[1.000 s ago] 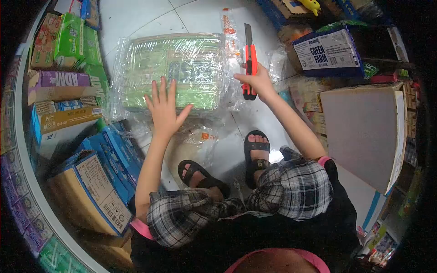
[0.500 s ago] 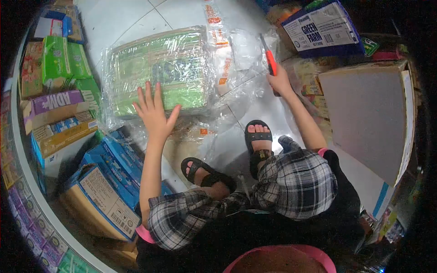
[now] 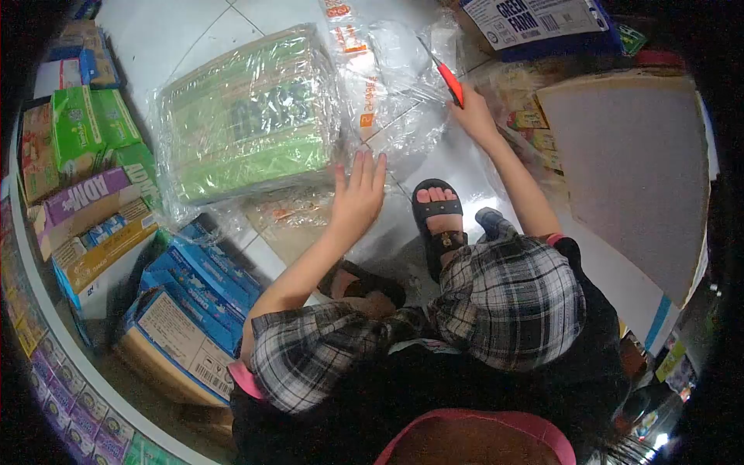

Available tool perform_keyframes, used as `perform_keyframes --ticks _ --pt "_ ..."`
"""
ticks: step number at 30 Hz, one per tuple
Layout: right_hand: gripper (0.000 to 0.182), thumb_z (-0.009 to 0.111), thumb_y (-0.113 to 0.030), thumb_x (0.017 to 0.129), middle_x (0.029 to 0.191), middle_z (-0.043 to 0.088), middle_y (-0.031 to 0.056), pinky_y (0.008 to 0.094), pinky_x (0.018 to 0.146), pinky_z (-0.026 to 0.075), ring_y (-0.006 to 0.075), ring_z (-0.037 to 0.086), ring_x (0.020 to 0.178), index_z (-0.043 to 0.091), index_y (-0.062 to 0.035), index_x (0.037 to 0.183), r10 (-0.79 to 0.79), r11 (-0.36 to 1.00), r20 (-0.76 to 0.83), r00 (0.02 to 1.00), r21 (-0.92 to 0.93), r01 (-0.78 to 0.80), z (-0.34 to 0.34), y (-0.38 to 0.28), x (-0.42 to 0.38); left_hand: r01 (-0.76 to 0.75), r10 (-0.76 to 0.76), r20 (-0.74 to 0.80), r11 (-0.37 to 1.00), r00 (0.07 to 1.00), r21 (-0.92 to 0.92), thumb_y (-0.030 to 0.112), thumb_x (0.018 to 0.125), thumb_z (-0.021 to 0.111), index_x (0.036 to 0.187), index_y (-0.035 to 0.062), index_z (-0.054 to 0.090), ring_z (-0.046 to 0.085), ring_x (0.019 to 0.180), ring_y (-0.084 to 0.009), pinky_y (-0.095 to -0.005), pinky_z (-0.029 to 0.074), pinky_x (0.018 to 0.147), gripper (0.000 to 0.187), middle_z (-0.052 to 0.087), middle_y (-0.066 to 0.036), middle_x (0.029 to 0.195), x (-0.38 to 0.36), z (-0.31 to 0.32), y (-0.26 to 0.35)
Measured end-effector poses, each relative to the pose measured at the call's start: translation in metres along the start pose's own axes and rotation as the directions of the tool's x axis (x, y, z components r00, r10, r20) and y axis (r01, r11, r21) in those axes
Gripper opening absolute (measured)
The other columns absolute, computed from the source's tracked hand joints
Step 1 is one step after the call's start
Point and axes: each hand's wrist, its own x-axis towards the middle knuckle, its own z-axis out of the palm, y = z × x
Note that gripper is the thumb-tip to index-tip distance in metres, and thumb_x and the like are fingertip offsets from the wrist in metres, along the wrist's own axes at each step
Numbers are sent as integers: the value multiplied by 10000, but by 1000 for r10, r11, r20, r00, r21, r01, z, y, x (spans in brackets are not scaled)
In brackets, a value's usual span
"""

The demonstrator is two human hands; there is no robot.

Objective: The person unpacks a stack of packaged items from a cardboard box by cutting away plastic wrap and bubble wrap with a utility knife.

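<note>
**Head view: cutter and spread hand at a shrink-wrapped pack**

Right fingers (image 3: 467, 108) are closed round the handle of an orange utility knife (image 3: 450, 84), its blade pointing up and away into loose clear film (image 3: 403, 70). The right hand (image 3: 474, 118) sits above the sandalled right foot (image 3: 439, 213), near the edge of a grey board (image 3: 632, 163). Left fingers (image 3: 360, 172) are straight and slightly fanned, gripping nothing; the left hand (image 3: 356, 198) rests flat on the film at the near right corner of the wrapped pack (image 3: 248, 116), which lies on the tiled floor (image 3: 186, 31) well ahead of the knees.

Risks, as a judgement: the film is slack and glossy, so the blade could skid rather than bite and run toward the left hand or the open-toed foot (both lie near the cutting line); a deep stroke could score the green cartons under the wrap. Loose film on smooth tile could also slide beneath the pressing palm.

Materials: the wrap is thin, crinkled and reflective, printed with orange marks along a strip (image 3: 364, 77). The pack is a flat rectangular block. Blue cardboard boxes (image 3: 194, 302) stand at left, matte and sharp-cornered, beside purple and green cartons (image 3: 85, 155). A blue-and-white labelled box (image 3: 542, 19) sits at top right.
</note>
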Motion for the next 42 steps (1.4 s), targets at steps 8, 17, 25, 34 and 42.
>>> perform_keyframes --ticks 8,17,25,34,42 --pt "290 581 -186 672 776 532 218 408 641 390 364 516 752 453 -6 859 24 999 86 996 -33 -21 21 21 -1 -104 195 180 901 964 -420 79 663 476 1171 47 356 426 949 -312 -401 338 838 523 381 -218 1118 -23 45 18" --pt "287 592 -190 659 741 530 204 380 625 399 342 517 699 469 2 834 -63 998 141 988 -1 64 41 26 -4 109 220 257 523 941 -845 90 632 607 1162 99 389 242 1140 -387 -392 232 936 574 198 -254 1247 -50 82 -5" --pt "237 620 -111 659 640 492 29 239 447 420 131 529 533 464 -28 817 169 465 440 882 754 -465 76 -33 -61 33 297 307 668 904 -744 368 674 586 1134 128 441 66 1203 -398 -442 154 954 539 29 -285 1285 -65 102 16" --pt "131 574 -26 637 639 513 54 255 507 448 154 546 563 470 -10 715 217 628 479 851 598 -497 81 7 -52 82 406 399 608 822 -789 467 697 515 1191 169 380 -3 1174 -470 -474 92 956 593 -21 -367 1234 -57 106 30" --pt "134 566 13 632 652 513 62 279 527 467 163 543 573 475 11 731 267 714 379 886 540 -446 83 12 -56 -10 430 439 723 788 -690 465 728 462 1184 86 382 2 1171 -475 -437 107 968 599 10 -397 1212 -45 81 24"
